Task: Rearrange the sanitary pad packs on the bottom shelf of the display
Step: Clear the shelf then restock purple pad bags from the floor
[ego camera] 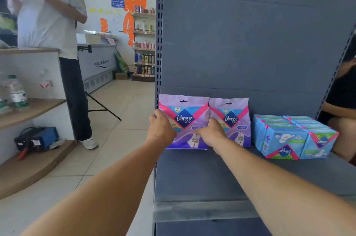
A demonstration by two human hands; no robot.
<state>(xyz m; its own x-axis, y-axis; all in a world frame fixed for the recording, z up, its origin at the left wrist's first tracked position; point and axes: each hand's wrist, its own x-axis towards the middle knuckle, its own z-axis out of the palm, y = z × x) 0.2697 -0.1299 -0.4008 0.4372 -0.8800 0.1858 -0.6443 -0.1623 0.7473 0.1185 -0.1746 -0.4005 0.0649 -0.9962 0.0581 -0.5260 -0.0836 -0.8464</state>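
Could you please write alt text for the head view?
Both hands, left hand and right hand, grip the left purple Libresse sanitary pad pack standing on the grey metal bottom shelf, beside a second purple pack and stacked blue packs.

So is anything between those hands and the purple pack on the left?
Nothing visible. The left hand grips the left edge of the left purple pack, and the right hand rests on its right edge, where it meets the second purple pack.
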